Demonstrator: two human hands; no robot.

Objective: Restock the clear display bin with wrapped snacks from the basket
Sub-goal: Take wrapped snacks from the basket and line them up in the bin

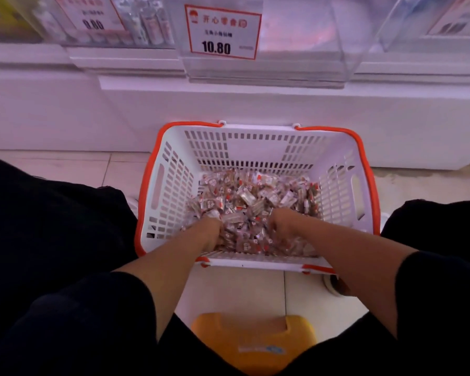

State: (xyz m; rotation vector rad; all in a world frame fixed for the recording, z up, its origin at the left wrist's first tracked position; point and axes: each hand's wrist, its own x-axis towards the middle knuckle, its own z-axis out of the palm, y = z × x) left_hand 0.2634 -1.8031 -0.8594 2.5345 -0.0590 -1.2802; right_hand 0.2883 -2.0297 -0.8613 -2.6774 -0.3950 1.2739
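Now both hands (left hand point(210, 230), right hand point(281, 222)) dig into snacks point(253, 196).

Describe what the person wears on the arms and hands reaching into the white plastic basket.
Both forearms are bare below dark, nearly black sleeves pushed up to about the elbows. The left hand and right hand are bare: no gloves, watch or rings visible, though fingers are partly buried.

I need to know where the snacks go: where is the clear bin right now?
In the head view, the clear bin sits top centre on the white shelf, straight above the basket, with the 10.80 price tag on its front.
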